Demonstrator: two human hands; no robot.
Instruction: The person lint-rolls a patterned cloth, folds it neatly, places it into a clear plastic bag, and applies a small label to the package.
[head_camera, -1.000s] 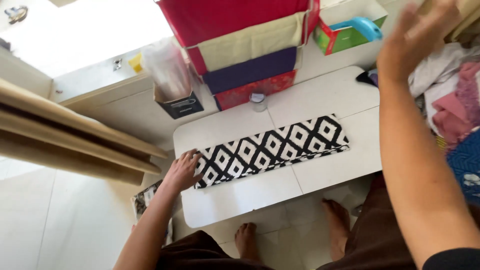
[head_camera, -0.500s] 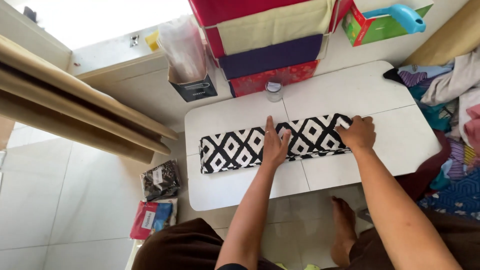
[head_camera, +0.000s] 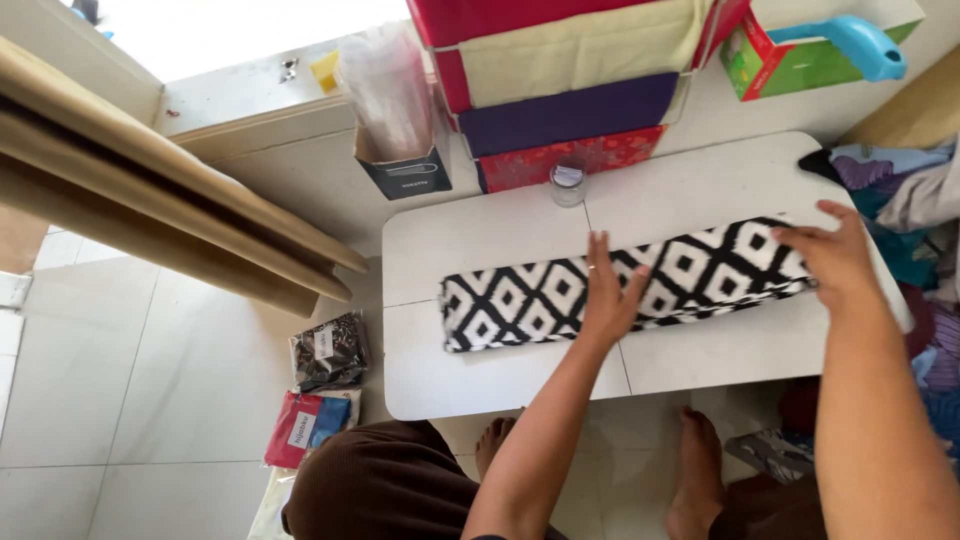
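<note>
Both hands, left (head_camera: 607, 298) and right (head_camera: 833, 262), lie flat (open) on the folded cloth (head_camera: 520, 305); bare table (head_camera: 730, 355) surrounds it.

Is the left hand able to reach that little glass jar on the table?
Probably yes. The left hand lies flat on the patterned cloth, and the small glass jar stands just beyond it on the white table, with only bare tabletop between them.
</note>
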